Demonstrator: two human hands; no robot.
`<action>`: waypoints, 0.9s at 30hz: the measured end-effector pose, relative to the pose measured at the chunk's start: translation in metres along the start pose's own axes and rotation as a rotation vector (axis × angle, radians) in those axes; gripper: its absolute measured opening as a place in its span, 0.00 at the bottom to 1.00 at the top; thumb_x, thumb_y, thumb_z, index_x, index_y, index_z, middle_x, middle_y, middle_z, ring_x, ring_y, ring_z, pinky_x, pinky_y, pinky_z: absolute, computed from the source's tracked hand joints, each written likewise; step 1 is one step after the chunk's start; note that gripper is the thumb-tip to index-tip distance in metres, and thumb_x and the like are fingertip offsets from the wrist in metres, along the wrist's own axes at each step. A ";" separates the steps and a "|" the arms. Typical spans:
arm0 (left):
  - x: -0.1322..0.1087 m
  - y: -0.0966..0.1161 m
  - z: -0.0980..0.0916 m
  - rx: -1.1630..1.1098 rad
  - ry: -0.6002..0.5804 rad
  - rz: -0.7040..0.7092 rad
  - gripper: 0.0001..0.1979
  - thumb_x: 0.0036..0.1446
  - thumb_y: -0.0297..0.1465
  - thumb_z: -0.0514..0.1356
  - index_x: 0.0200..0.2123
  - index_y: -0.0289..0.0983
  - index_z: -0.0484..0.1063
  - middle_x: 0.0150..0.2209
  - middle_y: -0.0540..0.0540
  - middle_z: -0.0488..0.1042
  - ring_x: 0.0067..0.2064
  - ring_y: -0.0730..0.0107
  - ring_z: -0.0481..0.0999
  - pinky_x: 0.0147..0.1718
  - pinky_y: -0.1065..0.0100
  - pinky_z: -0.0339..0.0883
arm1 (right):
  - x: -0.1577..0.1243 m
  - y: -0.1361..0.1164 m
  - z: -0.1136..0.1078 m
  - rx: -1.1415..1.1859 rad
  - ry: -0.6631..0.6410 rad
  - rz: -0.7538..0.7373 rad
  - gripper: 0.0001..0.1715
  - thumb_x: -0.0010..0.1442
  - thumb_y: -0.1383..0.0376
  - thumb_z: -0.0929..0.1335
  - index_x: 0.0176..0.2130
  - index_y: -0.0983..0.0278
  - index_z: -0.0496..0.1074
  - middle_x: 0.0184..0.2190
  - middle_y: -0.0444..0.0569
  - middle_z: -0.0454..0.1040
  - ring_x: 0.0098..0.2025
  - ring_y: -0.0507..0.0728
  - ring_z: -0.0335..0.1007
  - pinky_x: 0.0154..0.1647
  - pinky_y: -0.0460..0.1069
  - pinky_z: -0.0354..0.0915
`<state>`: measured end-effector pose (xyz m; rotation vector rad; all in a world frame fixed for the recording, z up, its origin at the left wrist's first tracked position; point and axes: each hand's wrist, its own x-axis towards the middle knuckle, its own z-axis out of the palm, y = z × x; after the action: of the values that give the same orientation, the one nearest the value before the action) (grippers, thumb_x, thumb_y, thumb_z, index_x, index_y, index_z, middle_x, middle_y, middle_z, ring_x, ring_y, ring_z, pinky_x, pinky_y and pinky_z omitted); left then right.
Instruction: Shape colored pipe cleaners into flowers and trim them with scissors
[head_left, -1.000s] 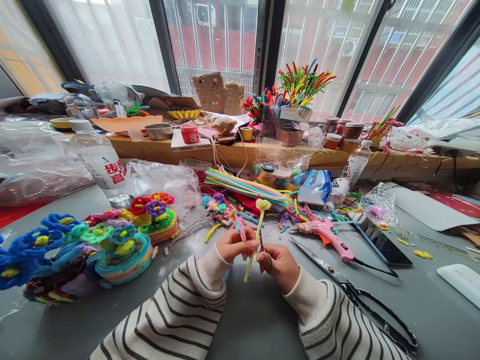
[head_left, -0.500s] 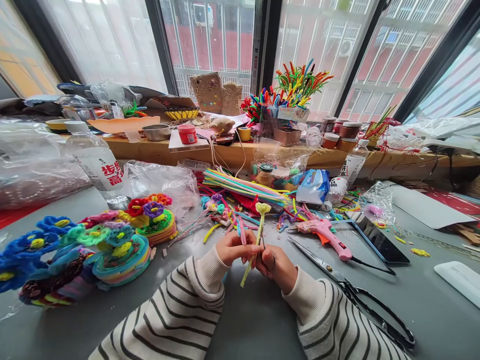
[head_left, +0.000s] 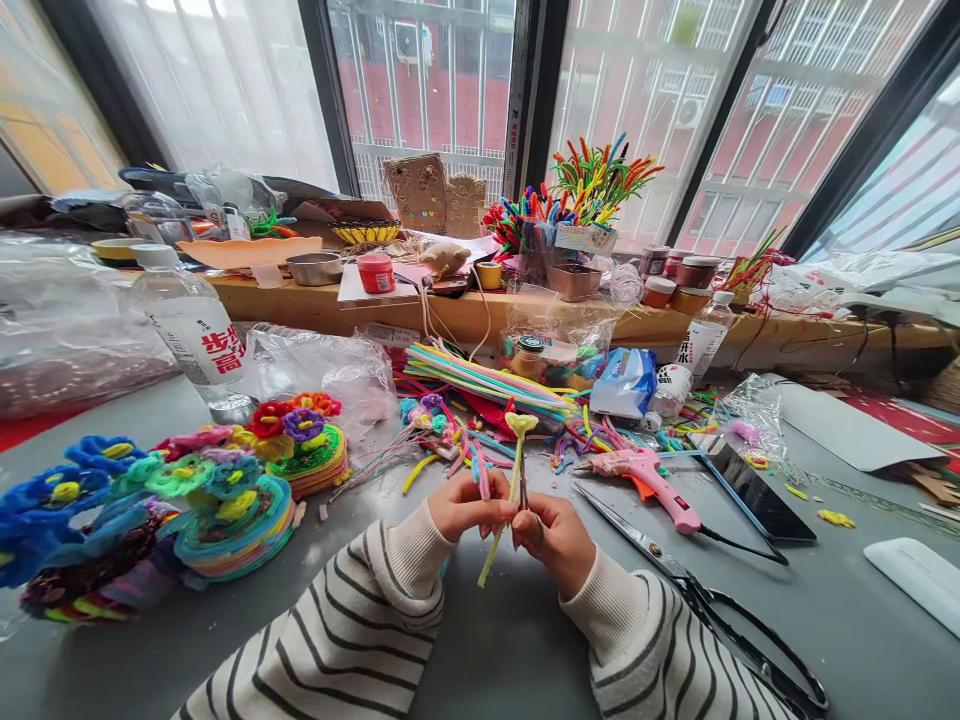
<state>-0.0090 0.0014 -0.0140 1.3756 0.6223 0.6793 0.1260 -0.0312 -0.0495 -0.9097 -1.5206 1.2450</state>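
Note:
Between my two hands stands a pale yellow pipe-cleaner flower [head_left: 520,424], its fuzzy stem slanting down to the left. My left hand [head_left: 469,508] pinches that stem between thumb and fingers. Pink and light blue fuzzy strips [head_left: 481,474] show just above the left fingers; whether they are held too, I cannot tell. My right hand [head_left: 556,535] is closed on a slim dark metal tool [head_left: 524,482] with narrow blades or prongs, which stand upright against the stem below the flower head. The tool's lower part is hidden in the fingers.
Large scissors [head_left: 656,550] and a pink glue gun [head_left: 645,480] lie to the right, beside a phone [head_left: 757,490]. Finished pipe-cleaner flowers [head_left: 187,470] stand left. Behind my hands is a bundle of pipe cleaners [head_left: 487,380]; a water bottle [head_left: 191,325] stands back left.
The metal tool has turned more upright and shows higher along the stem. The flower head has tilted and dipped slightly. My left hand still pinches the stem.

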 end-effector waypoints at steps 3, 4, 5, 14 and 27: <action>0.000 0.001 0.000 0.001 0.015 0.001 0.13 0.37 0.36 0.61 0.16 0.33 0.62 0.12 0.54 0.61 0.15 0.81 0.59 0.15 0.74 0.50 | 0.000 -0.004 0.000 -0.027 0.028 0.006 0.28 0.43 0.44 0.61 0.18 0.67 0.66 0.13 0.41 0.56 0.16 0.47 0.50 0.16 0.43 0.50; 0.000 0.001 0.000 0.003 0.017 0.003 0.13 0.37 0.37 0.61 0.16 0.33 0.62 0.12 0.54 0.61 0.15 0.82 0.59 0.15 0.74 0.49 | 0.000 -0.005 0.000 -0.040 0.040 0.010 0.28 0.43 0.44 0.61 0.18 0.67 0.66 0.13 0.42 0.58 0.17 0.47 0.51 0.17 0.43 0.51; 0.000 0.001 0.000 0.007 0.018 0.005 0.13 0.37 0.37 0.61 0.17 0.33 0.62 0.12 0.54 0.62 0.15 0.82 0.59 0.15 0.74 0.50 | 0.000 -0.005 0.000 -0.050 0.048 0.013 0.28 0.43 0.44 0.61 0.18 0.67 0.66 0.13 0.42 0.59 0.17 0.47 0.51 0.17 0.43 0.51; 0.007 -0.010 -0.007 -0.279 0.097 0.096 0.15 0.38 0.37 0.61 0.19 0.34 0.59 0.15 0.55 0.62 0.13 0.85 0.58 0.11 0.77 0.48 | 0.001 0.005 -0.002 0.035 0.128 0.110 0.30 0.42 0.42 0.60 0.14 0.66 0.61 0.07 0.37 0.50 0.11 0.44 0.43 0.13 0.43 0.44; 0.009 -0.012 -0.005 -0.363 0.149 0.090 0.12 0.38 0.36 0.61 0.21 0.33 0.63 0.17 0.54 0.65 0.15 0.84 0.61 0.13 0.77 0.52 | 0.000 -0.005 0.004 0.068 0.002 0.159 0.19 0.42 0.53 0.67 0.21 0.68 0.68 0.10 0.36 0.53 0.13 0.44 0.45 0.14 0.43 0.45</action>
<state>-0.0060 0.0106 -0.0262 1.0263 0.5256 0.9243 0.1224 -0.0333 -0.0449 -1.0020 -1.4172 1.3999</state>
